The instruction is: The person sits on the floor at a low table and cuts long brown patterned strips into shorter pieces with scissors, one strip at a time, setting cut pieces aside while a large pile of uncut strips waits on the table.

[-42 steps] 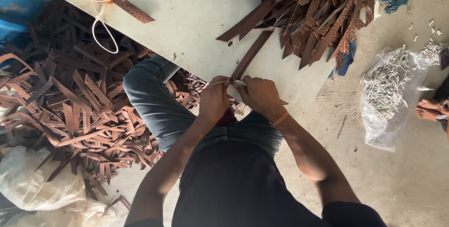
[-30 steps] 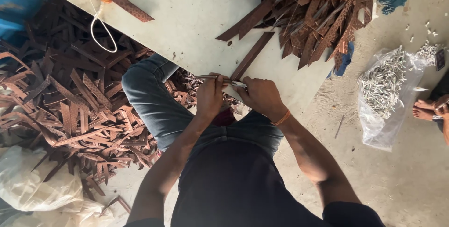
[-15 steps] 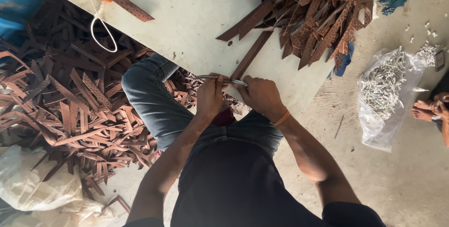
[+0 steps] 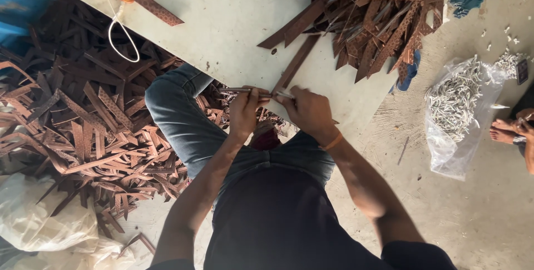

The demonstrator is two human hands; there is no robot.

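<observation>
While a thin brown strip (image 4: 245, 90) is pinched at the near edge of the pale worktable (image 4: 222, 20), the left hand (image 4: 243, 113) is closed on it and the right hand (image 4: 309, 113) is clamped on its other end. Beyond the hands, a heap of uncut strips (image 4: 378, 20) is piled on that table; left of the table, a far larger pile (image 4: 83, 131) is spread over the floor, so much appears handled already. Right of the table, a clear bag of small pale pieces (image 4: 456, 109) is set on bare concrete.
</observation>
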